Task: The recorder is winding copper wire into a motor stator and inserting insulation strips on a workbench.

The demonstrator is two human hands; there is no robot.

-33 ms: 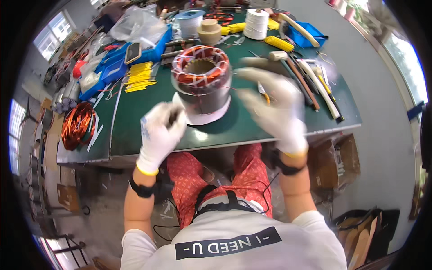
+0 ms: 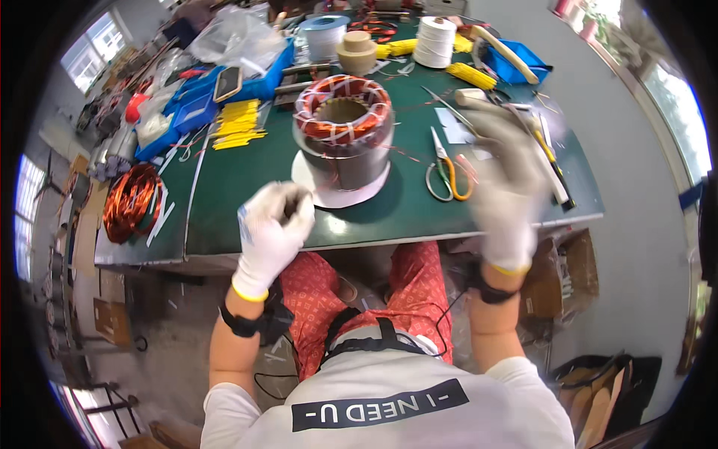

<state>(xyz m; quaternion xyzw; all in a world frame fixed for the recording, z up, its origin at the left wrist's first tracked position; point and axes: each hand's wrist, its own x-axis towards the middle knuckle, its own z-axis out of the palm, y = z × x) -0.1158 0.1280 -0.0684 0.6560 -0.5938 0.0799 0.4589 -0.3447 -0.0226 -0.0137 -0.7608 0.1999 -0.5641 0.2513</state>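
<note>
A motor stator (image 2: 348, 157) stands upright on a round white sheet (image 2: 359, 196), its copper winding (image 2: 374, 123) on top tied with white lacing. Thin red lead wires (image 2: 404, 155) stick out from its right side. My left hand (image 2: 275, 221), in a white glove, is held curled at the table's front edge, left of the stator; its fingertips are pressed together, and whatever may be between them is too small to make out. Over the tools on the right is my gloved right hand (image 2: 510, 187), smeared by motion. Beside it lie scissors (image 2: 451, 173) with orange and green handles.
Hammers and other long tools (image 2: 550, 168) lie along the right side. At the back stand a white cord spool (image 2: 434, 43), tape rolls (image 2: 357, 52) and blue bins (image 2: 196, 112). Yellow strips (image 2: 239, 125) and a copper coil (image 2: 133, 203) lie on the left.
My right hand has swung right, away from the stator to the tools, uncovering the scissors and a white sheet. My left hand keeps its curl, nearly in place.
</note>
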